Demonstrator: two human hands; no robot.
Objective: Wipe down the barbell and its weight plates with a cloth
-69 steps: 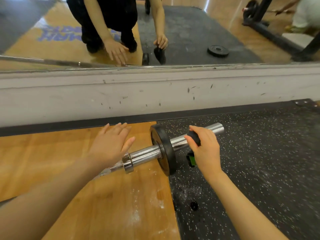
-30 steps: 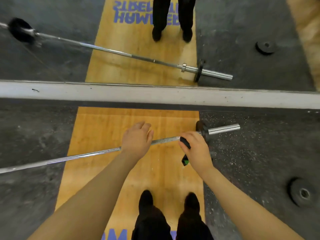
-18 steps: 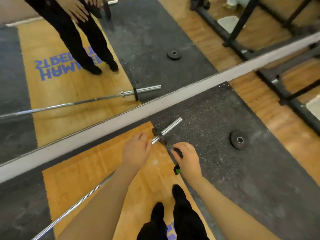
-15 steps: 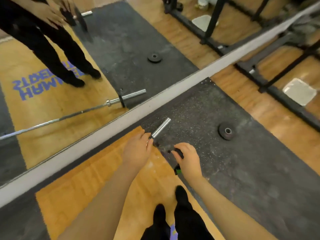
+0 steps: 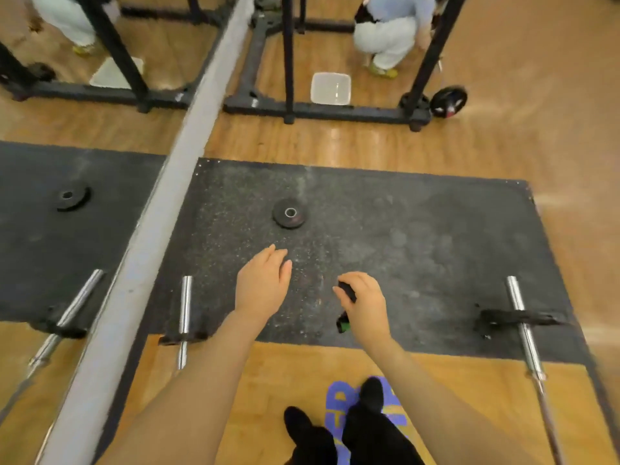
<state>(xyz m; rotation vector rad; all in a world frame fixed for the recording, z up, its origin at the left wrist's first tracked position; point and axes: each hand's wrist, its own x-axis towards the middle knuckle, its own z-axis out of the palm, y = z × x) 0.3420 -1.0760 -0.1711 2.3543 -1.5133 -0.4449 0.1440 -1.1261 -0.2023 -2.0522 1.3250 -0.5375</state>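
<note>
Your right hand [image 5: 364, 305] covers most of the dark cloth [image 5: 345, 292]; only a black bit at the fingers and a green end below the palm show. Your left forearm hides the near barbell [image 5: 184, 310] shaft past its plate [image 5: 183, 337]. The second barbell [image 5: 523, 330] on your right runs off the bottom edge, its plate [image 5: 520, 318] smeared by blur. The crouching person [image 5: 391, 31] is cut by the top edge

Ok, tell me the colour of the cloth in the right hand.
Black with a green end, in the head view: cloth, right hand.
</note>
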